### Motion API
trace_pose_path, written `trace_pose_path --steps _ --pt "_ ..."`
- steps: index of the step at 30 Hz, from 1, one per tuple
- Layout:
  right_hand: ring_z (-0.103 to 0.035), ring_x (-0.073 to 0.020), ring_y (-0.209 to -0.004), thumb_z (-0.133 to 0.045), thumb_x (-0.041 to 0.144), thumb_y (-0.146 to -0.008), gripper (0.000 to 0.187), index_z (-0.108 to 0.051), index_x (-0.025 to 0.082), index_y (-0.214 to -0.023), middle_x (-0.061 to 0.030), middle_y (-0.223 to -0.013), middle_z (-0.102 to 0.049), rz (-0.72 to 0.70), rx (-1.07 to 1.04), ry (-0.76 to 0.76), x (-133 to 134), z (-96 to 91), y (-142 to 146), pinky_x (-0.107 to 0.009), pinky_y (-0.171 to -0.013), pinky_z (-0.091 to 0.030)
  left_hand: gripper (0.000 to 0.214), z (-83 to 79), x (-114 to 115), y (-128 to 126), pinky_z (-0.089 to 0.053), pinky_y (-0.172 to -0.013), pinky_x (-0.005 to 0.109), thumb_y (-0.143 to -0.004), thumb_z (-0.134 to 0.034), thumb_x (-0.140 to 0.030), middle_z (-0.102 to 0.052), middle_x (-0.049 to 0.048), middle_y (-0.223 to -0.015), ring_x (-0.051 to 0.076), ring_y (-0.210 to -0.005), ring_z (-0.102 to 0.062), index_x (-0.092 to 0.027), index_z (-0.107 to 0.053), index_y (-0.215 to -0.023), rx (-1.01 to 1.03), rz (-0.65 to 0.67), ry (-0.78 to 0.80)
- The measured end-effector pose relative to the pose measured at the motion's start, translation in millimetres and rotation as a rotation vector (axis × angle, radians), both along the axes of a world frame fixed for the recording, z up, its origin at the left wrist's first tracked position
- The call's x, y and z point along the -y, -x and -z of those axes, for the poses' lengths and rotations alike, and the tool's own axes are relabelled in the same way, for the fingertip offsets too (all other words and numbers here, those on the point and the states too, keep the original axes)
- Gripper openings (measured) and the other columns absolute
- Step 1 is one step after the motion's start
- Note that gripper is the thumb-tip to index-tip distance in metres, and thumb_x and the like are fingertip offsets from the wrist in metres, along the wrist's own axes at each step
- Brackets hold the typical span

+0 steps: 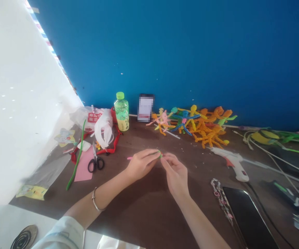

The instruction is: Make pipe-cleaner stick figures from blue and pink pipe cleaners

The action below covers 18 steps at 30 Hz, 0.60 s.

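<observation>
My left hand (143, 163) and my right hand (177, 174) meet over the middle of the dark table. Their fingertips pinch a small green piece of pipe cleaner (160, 154) from both sides. Most of it is hidden by the fingers, and a touch of red or orange shows beside it. A pink strip (129, 158) pokes out just left of my left hand; whether it is held or lies on the table, I cannot tell. Left of the hands, black-handled scissors (96, 164) lie partly on pink paper (84, 167), with a long green pipe cleaner (76, 159) across the paper's left side.
Along the blue wall stand a green-capped bottle (121, 112), a blurred phone-like screen (145, 108) and a heap of orange pipe cleaner figures (209, 128). A glue gun (232, 162) and a black phone (249, 216) lie on the right. Plastic bags (104, 129) sit at back left.
</observation>
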State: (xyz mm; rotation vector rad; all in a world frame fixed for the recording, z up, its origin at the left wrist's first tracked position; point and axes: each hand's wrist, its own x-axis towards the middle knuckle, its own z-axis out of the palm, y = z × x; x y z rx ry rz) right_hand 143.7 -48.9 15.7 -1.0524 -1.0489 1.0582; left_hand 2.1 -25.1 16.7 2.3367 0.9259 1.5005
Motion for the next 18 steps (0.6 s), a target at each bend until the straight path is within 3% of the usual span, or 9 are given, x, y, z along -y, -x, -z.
trace_pose_path --steps 7,13,18 --pt "-0.056 -0.0179 -0.087 -0.066 0.031 -0.07 0.011 -0.065 0.019 -0.071 -0.0058 -0.093 -0.056 0.009 0.084 -0.018 0 -2.5 2 -0.034 -0.078 -0.047 0.025 2.1 2 -3 -0.052 -0.079 0.028 -0.08 -0.052 -0.016 -0.064 0.007 -0.101 0.015 -0.09 -0.061 -0.022 -0.06 -0.103 0.054 -0.045 -0.001" --pt "-0.057 -0.0181 -0.083 -0.065 0.032 -0.069 0.012 -0.064 0.02 -0.07 -0.0057 -0.088 -0.059 0.039 0.215 -0.049 4 -17.3 3 -0.033 -0.073 -0.05 0.028 -1.6 5 -5 -0.053 -0.07 0.024 -0.081 -0.051 -0.019 -0.065 0.0066 -0.095 0.013 -0.082 -0.062 -0.022 -0.058 -0.108 0.08 -0.079 0.16" --pt "-0.058 -0.0174 -0.081 -0.065 0.03 -0.07 0.01 -0.064 0.021 -0.07 -0.0054 -0.088 -0.059 0.03 0.241 -0.062 5 -22.9 1 -0.031 -0.071 -0.05 0.026 -6.2 5 -7 -0.051 -0.073 0.025 -0.079 -0.053 -0.02 -0.066 0.0064 -0.094 0.013 -0.081 -0.062 -0.022 -0.06 -0.104 0.097 -0.059 0.205"
